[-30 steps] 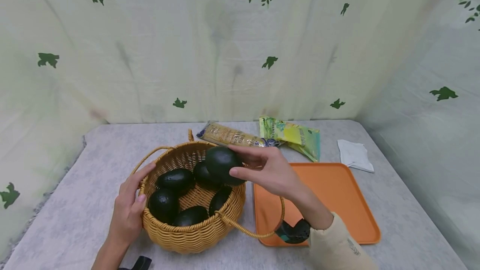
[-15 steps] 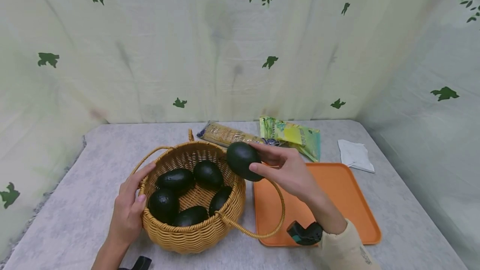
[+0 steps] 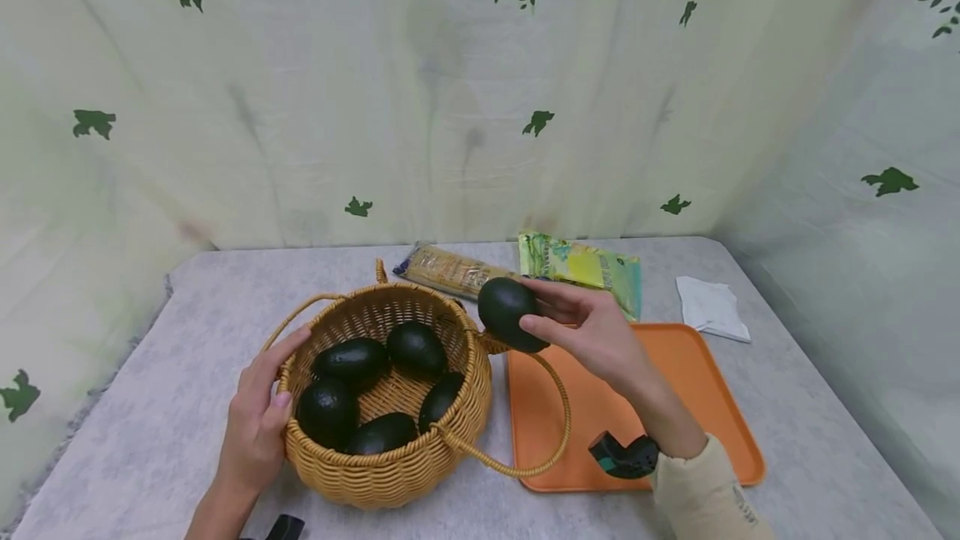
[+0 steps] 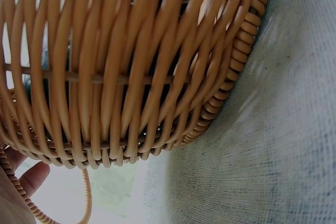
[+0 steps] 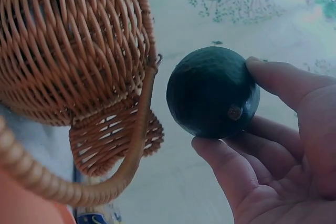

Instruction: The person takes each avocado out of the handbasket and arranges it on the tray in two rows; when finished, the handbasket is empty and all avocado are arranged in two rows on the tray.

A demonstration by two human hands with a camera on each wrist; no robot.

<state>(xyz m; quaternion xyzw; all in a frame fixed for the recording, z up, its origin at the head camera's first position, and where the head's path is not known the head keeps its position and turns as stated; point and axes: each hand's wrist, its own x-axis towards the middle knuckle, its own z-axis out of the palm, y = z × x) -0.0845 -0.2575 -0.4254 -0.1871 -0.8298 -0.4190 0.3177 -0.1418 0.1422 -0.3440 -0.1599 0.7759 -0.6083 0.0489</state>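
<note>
Right hand (image 3: pixel 600 336) pinched a dark avocado (image 3: pixel 507 315) in the air just outside the wicker basket (image 3: pixel 386 482).
Left hand (image 3: pixel 258 415) rested against the basket's side; whether its fingers curled over the rim could not be told. Doing this well likely meant a light, secure pinch, a path clear of the looped handle (image 3: pixel 566 419) by the orange tray (image 3: pixel 697 373), and a steady basket. The right-wrist view showed the stem scar (image 5: pixel 234 112) and a wicker flap (image 5: pixel 113 142) largely hidden from the head view, which alone plainly showed five more avocados (image 3: pixel 352 361) inside.
</note>
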